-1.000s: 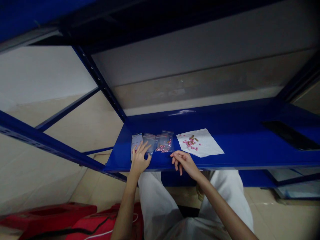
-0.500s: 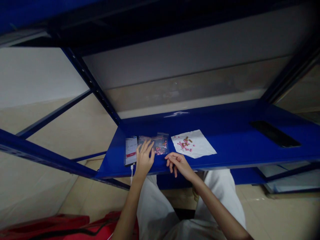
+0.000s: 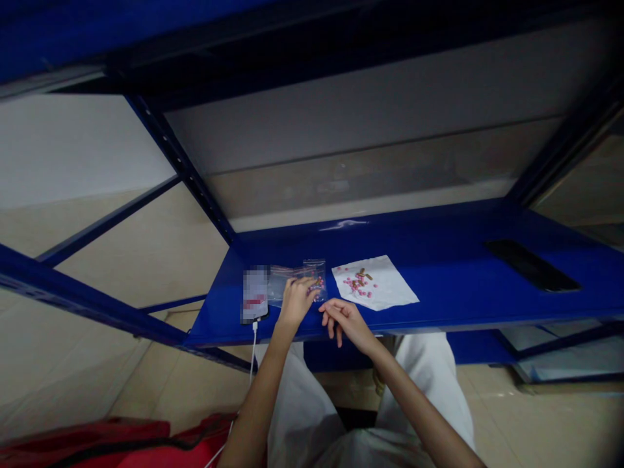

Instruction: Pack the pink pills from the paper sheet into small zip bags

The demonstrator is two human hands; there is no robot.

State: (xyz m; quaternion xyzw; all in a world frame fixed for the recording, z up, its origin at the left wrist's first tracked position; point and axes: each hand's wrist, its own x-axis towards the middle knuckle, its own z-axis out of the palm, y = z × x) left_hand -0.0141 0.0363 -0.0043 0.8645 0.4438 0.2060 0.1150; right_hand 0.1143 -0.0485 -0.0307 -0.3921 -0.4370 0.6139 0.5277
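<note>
Smartphone [image 3: 255, 294]: screen blurred, white cable attached, just left of the left fingers.
Left hand [image 3: 297, 302]: fingers together, pinching a clear zip bag [image 3: 314, 279] holding pink pills [image 3: 316, 284].
Right hand [image 3: 346, 323]: fingers curled, slightly apart, holding nothing.
Paper sheet [image 3: 390, 286]: white, loose pink and brown pills [image 3: 358, 283], just beyond the right fingers on a blue steel shelf [image 3: 439, 300].

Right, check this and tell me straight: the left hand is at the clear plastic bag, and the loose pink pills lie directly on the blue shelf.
Wrong on one point: the head view shows the loose pink pills lying on a white paper sheet, not directly on the blue shelf. The left hand is at the clear plastic bag, as you said.
</note>
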